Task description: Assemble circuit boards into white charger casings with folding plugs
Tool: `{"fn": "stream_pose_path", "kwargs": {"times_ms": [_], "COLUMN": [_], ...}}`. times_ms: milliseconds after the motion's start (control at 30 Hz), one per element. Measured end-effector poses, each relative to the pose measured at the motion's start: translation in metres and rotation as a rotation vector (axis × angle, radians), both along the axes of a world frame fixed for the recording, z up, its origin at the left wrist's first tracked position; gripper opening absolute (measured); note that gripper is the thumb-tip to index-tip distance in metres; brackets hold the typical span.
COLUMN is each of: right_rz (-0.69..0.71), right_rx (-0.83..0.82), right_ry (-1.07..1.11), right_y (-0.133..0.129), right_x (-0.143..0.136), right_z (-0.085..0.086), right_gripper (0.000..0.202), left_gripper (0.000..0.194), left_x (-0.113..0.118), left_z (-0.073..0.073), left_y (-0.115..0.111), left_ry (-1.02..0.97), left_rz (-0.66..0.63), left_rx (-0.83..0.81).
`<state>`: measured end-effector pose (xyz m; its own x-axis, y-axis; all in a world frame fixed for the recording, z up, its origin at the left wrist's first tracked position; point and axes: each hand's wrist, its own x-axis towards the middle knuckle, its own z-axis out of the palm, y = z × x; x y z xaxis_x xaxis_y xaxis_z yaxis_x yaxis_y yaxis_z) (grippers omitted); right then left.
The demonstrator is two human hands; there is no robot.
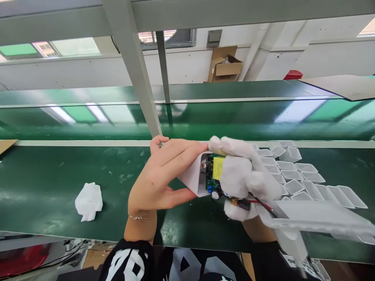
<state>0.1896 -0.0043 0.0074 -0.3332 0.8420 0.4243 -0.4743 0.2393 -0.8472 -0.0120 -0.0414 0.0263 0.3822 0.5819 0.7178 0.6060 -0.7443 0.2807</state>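
Observation:
My bare left hand (165, 177) is closed around a white plastic housing (191, 177), its open end facing right. My right hand (252, 171), in a white fuzzy glove, grips a green circuit board (208, 171) that carries a yellow transformer (217, 168). The board's left end sits at the mouth of the housing; how far in it reaches is hidden. Red and black wires (263, 205) run from the board side to a long white plastic part (310, 218), which hangs at the right below my gloved hand and is partly blurred.
Several white plastic housings (293, 175) stand in rows on the green bench (52, 168) at the right. A crumpled white cloth or glove (89, 201) lies at the left. A grey post (137, 74) rises behind my hands. A cardboard box (227, 68) stands by the far wall.

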Motion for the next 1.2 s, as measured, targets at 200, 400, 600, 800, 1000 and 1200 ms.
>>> {"fn": "stream_pose_path", "kwargs": {"times_ms": [200, 400, 600, 800, 1000, 1200], "right_rz": [0.434, 0.575, 0.539, 0.411, 0.182, 0.205], "right_rx": [-0.253, -0.203, -0.238, -0.314, -0.525, -0.404], "right_ry": [0.036, 0.092, -0.062, -0.101, -0.280, -0.268], "right_y": [-0.016, -0.013, -0.009, -0.014, -0.026, -0.021], "right_x": [-0.002, -0.005, 0.002, 0.002, 0.005, 0.006], "right_z": [0.011, 0.017, 0.020, 0.032, 0.049, 0.043], "right_gripper": [0.042, 0.037, 0.040, 0.039, 0.058, 0.043], "left_gripper": [0.047, 0.042, 0.044, 0.046, 0.045, 0.046], "left_x": [0.001, 0.001, 0.007, 0.009, 0.008, 0.010], "left_z": [0.001, 0.002, -0.001, -0.002, -0.004, -0.005], "left_y": [-0.003, 0.003, 0.007, 0.008, 0.012, 0.011], "left_ry": [-0.025, -0.088, -0.201, -0.207, -0.201, -0.199], "left_rz": [-0.008, -0.099, -0.208, -0.180, -0.162, -0.165], "left_rx": [0.034, 0.114, 0.105, 0.098, 0.103, 0.133]}}
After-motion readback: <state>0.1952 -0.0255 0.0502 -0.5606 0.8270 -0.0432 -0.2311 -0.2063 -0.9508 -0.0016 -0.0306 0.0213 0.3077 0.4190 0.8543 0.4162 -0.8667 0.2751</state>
